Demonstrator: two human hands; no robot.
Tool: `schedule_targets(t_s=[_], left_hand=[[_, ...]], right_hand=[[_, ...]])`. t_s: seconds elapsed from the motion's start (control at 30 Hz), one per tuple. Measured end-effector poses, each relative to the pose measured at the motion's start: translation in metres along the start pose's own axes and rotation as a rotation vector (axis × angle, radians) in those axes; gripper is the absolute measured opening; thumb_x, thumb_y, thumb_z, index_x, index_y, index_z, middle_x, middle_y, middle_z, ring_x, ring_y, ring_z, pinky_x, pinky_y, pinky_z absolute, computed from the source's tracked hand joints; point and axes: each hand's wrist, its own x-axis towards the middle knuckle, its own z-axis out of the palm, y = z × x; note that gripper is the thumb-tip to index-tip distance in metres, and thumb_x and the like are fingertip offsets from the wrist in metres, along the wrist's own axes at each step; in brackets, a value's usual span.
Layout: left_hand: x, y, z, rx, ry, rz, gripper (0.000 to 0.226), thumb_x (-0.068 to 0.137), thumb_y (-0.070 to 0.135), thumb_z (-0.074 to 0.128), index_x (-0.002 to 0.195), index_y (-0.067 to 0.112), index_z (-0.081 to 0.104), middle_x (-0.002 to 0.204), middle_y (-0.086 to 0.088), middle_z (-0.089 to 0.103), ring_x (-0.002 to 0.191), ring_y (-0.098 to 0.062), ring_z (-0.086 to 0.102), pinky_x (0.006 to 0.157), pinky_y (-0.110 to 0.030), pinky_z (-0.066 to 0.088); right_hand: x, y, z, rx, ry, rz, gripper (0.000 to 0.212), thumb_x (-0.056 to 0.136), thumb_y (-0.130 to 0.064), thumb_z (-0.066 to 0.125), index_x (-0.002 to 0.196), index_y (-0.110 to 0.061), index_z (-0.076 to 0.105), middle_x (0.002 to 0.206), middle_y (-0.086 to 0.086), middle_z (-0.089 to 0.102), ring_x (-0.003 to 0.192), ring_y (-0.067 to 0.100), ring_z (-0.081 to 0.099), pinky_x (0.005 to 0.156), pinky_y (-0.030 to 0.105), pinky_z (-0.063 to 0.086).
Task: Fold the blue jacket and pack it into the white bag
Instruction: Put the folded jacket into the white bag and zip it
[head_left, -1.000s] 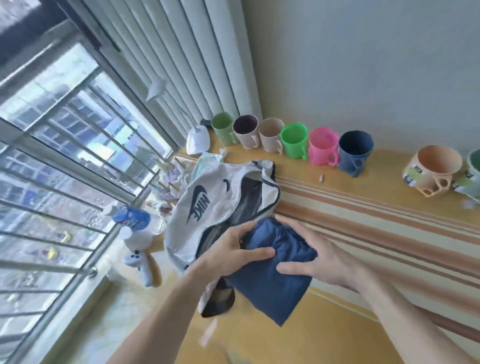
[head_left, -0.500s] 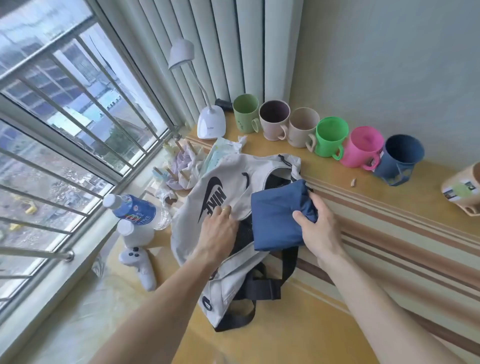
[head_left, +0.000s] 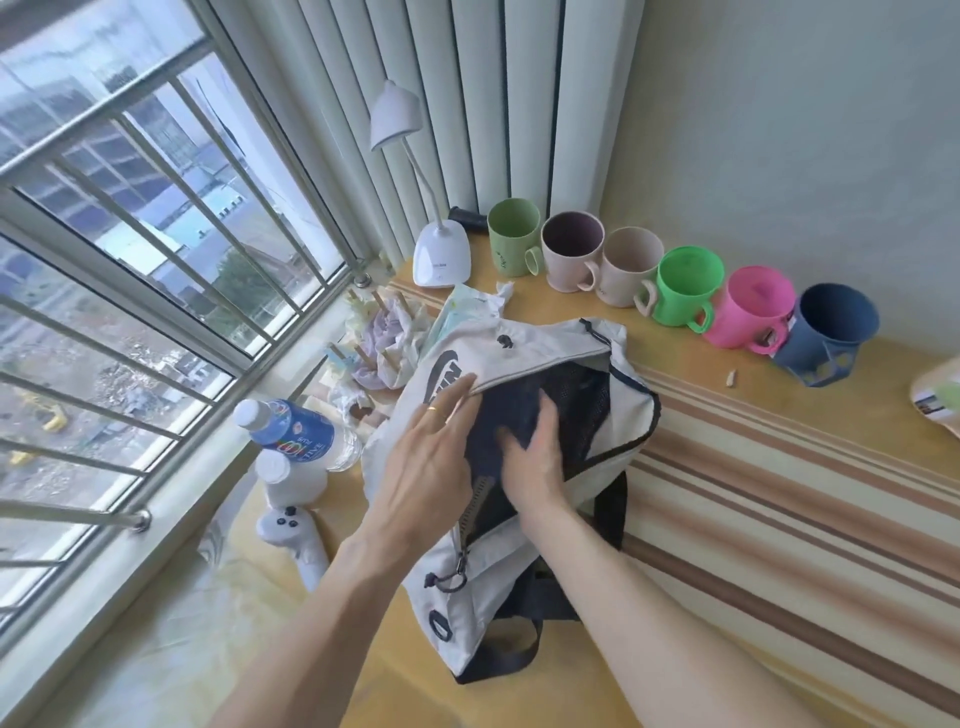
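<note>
While the white fabric bag with the dark swoosh logo (head_left: 524, 358) is lying on its side on the yellow-and-striped table top (head_left: 779, 457), I am reaching both bare arms in from the lower edge toward its open mouth. My left hand (head_left: 426, 457) is lying palm down, fingers straight and close together, their tips resting on the upper lip of the opening beside the logo, clamped on nothing. My right hand (head_left: 535, 457) is pressing flat, fingers slightly spread, on the folded dark blue jacket (head_left: 506, 415), which is sitting inside the bag's mesh-lined mouth. I cannot tell whether the right fingertips are gripping cloth. Beyond the bag, a row of plastic mugs (head_left: 685, 291) is standing along the wall.
</note>
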Motion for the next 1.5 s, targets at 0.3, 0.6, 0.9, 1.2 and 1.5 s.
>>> schedule_targets(t_s=[0.3,0.6,0.9,1.2,1.5], left_hand=[[-0.016,-0.015,0.033,-0.054,-0.074,-0.023,0.080,0.087,-0.007,0.048,0.158,0.029,0.038,0.169,-0.002,0.032,0.127,-0.034,0.056,0.097,-0.039,0.051],[-0.064,-0.013,0.064,-0.224,-0.112,-0.079,0.057,0.091,0.011,0.040,0.145,0.022,0.054,0.142,-0.001,0.061,0.117,-0.027,0.063,0.090,-0.035,0.053],[-0.142,-0.041,0.077,-0.251,-0.027,-0.459,0.029,0.082,0.012,0.062,0.109,0.021,0.059,0.099,0.005,0.065,0.084,-0.019,0.066,0.071,-0.036,0.051],[-0.148,-0.037,0.076,-0.579,-0.034,-0.580,0.018,0.085,0.013,0.064,0.084,0.028,0.073,0.075,0.010,0.075,0.070,-0.007,0.070,0.072,-0.040,0.059],[-0.136,-0.036,0.068,-0.224,0.193,-0.324,0.004,0.092,0.021,0.071,0.088,0.022,0.072,0.073,0.004,0.071,0.062,-0.021,0.065,0.059,-0.041,0.055]], right_hand=[[-0.015,0.021,-0.019,-0.606,-0.065,-0.276,0.067,0.098,-0.029,0.059,0.157,-0.017,0.030,0.152,0.008,0.048,0.140,0.025,0.046,0.113,0.034,0.040],[-0.041,0.062,-0.082,-1.057,-0.178,-0.671,0.025,0.091,-0.020,0.064,0.115,-0.015,0.068,0.114,-0.002,0.069,0.117,0.020,0.059,0.106,0.036,0.047],[-0.074,0.078,-0.016,-1.096,-0.530,-0.719,0.025,0.089,-0.018,0.065,0.114,-0.022,0.062,0.107,-0.005,0.059,0.102,0.017,0.059,0.085,0.035,0.053],[-0.071,0.085,-0.004,-1.216,-0.501,-0.646,0.011,0.092,-0.016,0.065,0.086,-0.010,0.072,0.090,-0.001,0.058,0.083,0.022,0.061,0.071,0.038,0.053],[-0.077,-0.026,-0.019,-0.895,-0.581,-0.525,0.012,0.081,-0.008,0.076,0.087,-0.018,0.078,0.082,-0.010,0.077,0.077,0.003,0.072,0.076,0.021,0.059]])
